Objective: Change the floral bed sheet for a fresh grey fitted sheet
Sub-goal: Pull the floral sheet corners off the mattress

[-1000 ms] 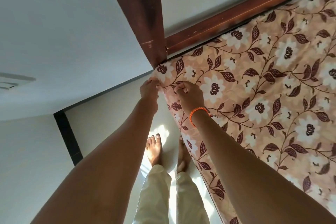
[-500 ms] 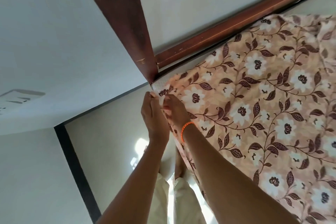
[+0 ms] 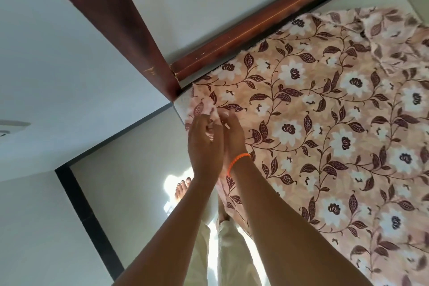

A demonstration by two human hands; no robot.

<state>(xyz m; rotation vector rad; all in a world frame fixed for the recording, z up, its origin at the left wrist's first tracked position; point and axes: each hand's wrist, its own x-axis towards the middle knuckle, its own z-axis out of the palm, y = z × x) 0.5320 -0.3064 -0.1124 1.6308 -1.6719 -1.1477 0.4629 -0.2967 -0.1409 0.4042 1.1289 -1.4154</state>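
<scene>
The floral bed sheet, peach with white flowers and dark leaves, covers the mattress on the right. Its near-left corner is pulled up off the white mattress corner, which shows beside the wooden post. My left hand grips the bunched corner of the sheet. My right hand, with an orange band at the wrist, pinches the same corner right next to it. The far end of the sheet lies rumpled at the top right. No grey sheet is in view.
A dark wooden bed post and a wooden rail frame the corner. White wall lies behind them. A black strip runs down the pale floor at left. My bare feet stand beside the bed.
Both hands have lifted the sheet corner off the mattress and drawn it back towards me, baring the white mattress corner. The view has tilted, showing more of the bed.
</scene>
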